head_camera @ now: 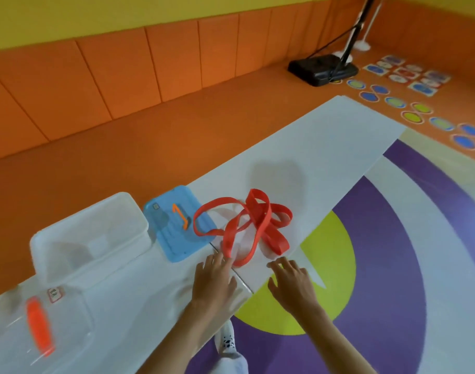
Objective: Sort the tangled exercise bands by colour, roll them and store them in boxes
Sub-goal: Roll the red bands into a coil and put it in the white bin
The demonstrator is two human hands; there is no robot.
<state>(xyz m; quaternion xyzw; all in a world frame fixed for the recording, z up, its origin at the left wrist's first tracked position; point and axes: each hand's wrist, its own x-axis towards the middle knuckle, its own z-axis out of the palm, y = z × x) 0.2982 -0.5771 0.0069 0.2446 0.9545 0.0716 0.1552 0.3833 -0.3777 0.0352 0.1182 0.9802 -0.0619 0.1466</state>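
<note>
Your left hand [214,279], fingers straight, touches the tangled red bands [254,211] mid-frame on the desk [325,147]; your right hand [293,284] is spread beside them. The lower-left box [41,319] is blurred, cut off.

Smooth, rubbery red bands [247,225] with a dull sheen lie on a white board [325,147] of flat, matt finish. To the left, a blue plastic lid [171,238], ribbed on top, carries a glossy orange handle [180,215]. Beside it stands a frosted translucent plastic box [90,228]. At near left, a blurred clear plastic box [68,319] bears an orange plastic grip [39,327]. The far wall is lined with orange padded panels [122,63], smooth like vinyl. The printed floor [393,238] at right looks smooth with a soft shine. A white cloth sock [226,341] shows near.
</note>
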